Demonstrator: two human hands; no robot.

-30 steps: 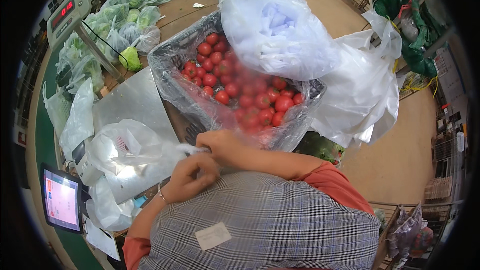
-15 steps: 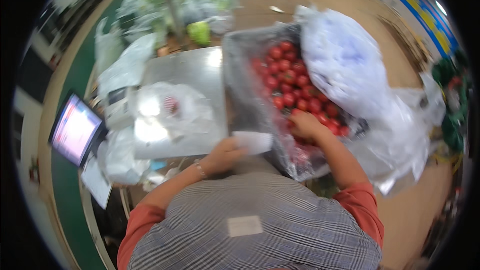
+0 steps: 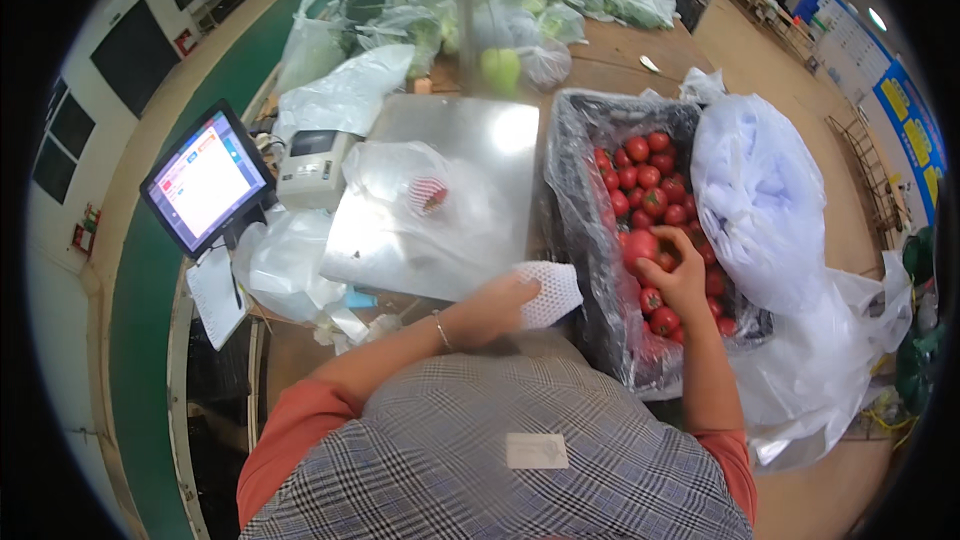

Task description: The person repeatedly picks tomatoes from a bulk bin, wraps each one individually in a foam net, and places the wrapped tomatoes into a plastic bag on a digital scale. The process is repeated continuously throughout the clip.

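Note:
My left hand (image 3: 497,312) is closed on a white foam net sleeve (image 3: 552,293), held just left of the crate's near end. Over the crate, my right hand (image 3: 680,275) grips a red tomato (image 3: 640,248) between thumb and fingers. Many more tomatoes (image 3: 648,177) fill the black crate (image 3: 592,230), which is lined with clear plastic film. On the steel scale plate (image 3: 510,175) lies a clear plastic bag (image 3: 385,172). Inside that bag is one red tomato (image 3: 430,197) in a white net sleeve.
A lit screen (image 3: 207,180) and a small label printer (image 3: 312,165) stand left of the scale. Behind it, bagged green vegetables (image 3: 500,0) are heaped around a metal post (image 3: 465,20). A bulging white bag of net sleeves (image 3: 757,195) leans over the crate's right side.
My right hand has come up from among the tomatoes with one in its grip. My left hand still holds the net sleeve. The whole view has shifted.

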